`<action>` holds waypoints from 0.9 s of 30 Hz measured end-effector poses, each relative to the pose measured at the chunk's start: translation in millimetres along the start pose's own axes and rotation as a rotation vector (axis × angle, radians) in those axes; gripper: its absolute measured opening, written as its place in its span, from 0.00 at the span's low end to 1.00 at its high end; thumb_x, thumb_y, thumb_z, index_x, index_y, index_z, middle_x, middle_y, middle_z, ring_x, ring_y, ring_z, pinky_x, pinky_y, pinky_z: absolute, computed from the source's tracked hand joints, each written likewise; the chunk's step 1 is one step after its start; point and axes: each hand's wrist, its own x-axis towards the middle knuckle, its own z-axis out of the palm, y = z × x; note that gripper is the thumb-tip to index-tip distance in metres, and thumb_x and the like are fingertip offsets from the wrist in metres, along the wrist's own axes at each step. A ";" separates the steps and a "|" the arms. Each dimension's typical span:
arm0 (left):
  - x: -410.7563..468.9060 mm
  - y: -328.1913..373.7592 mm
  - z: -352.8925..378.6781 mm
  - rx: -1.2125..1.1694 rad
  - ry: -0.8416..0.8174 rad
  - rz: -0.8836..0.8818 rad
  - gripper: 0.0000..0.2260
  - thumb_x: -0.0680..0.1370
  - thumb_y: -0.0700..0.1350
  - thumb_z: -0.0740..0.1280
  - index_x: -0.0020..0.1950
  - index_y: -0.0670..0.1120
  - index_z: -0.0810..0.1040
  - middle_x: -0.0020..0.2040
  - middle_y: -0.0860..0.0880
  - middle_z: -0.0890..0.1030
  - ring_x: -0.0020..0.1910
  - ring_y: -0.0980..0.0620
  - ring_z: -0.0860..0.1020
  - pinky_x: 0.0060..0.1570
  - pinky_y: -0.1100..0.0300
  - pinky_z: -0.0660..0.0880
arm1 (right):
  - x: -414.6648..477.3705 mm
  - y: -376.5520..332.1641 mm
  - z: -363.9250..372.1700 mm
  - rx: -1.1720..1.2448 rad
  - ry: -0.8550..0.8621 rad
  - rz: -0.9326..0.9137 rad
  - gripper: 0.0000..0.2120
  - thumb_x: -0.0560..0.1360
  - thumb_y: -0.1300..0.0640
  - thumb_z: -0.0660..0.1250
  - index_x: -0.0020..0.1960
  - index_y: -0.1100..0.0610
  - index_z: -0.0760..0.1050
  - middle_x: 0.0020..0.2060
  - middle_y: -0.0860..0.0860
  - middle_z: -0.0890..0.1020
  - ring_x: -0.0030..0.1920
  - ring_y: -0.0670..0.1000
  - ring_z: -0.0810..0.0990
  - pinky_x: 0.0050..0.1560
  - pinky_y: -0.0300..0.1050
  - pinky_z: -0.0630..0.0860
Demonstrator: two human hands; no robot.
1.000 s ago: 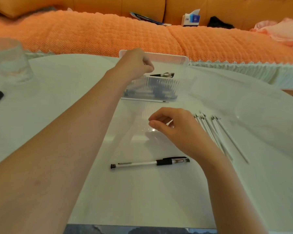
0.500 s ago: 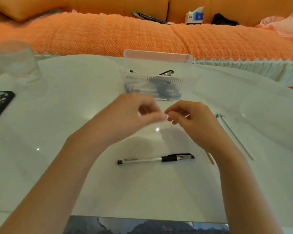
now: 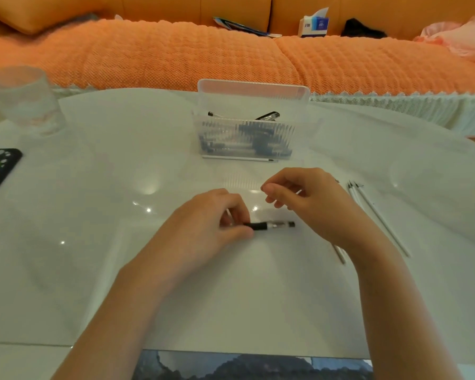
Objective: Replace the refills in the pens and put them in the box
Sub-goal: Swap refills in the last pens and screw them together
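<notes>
Single wide-angle view from the person's head, looking forward and down, close over the left hand [image 3: 203,223] and right hand [image 3: 316,207] on the tabletop [image 3: 74,270]; sofa [image 3: 176,56] beyond.

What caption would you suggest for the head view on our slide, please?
Left hand grips a pen, right hand beside it; loose refills lie to the right, a clear box of pens behind.

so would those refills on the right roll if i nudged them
Probably: the refills are thin rods on a glossy table, so they'd likely roll or skid. They look very light, and slim enough to flex slightly when lifted by one end.
</notes>
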 end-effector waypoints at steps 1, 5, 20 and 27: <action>0.0 -1.9 -2.1 -0.017 0.040 -0.017 0.05 0.71 0.51 0.72 0.40 0.56 0.77 0.40 0.57 0.77 0.38 0.61 0.74 0.45 0.59 0.74 | -0.8 -0.6 -0.8 0.009 -0.021 0.002 0.07 0.76 0.50 0.65 0.47 0.50 0.81 0.36 0.42 0.82 0.39 0.38 0.79 0.39 0.28 0.73; 0.2 -5.1 -9.5 -0.078 0.131 -0.063 0.04 0.72 0.51 0.71 0.41 0.56 0.77 0.40 0.58 0.80 0.40 0.61 0.76 0.45 0.61 0.74 | -2.7 -3.1 0.6 0.027 -0.105 0.018 0.05 0.74 0.50 0.68 0.45 0.49 0.81 0.35 0.43 0.83 0.37 0.39 0.80 0.40 0.31 0.74; 6.9 3.9 -2.1 -0.156 0.114 -0.016 0.05 0.75 0.55 0.67 0.49 0.57 0.78 0.38 0.60 0.82 0.41 0.60 0.79 0.50 0.53 0.78 | -0.1 -11.0 3.7 0.247 -0.047 -0.051 0.04 0.72 0.65 0.71 0.45 0.60 0.78 0.35 0.52 0.84 0.34 0.47 0.82 0.40 0.39 0.80; 6.7 2.4 -5.2 -0.132 0.139 -0.025 0.08 0.72 0.60 0.66 0.46 0.59 0.78 0.36 0.58 0.80 0.36 0.58 0.77 0.39 0.60 0.71 | 0.1 -10.7 2.1 0.284 -0.064 -0.061 0.03 0.71 0.64 0.71 0.44 0.60 0.79 0.31 0.50 0.83 0.31 0.48 0.82 0.36 0.37 0.78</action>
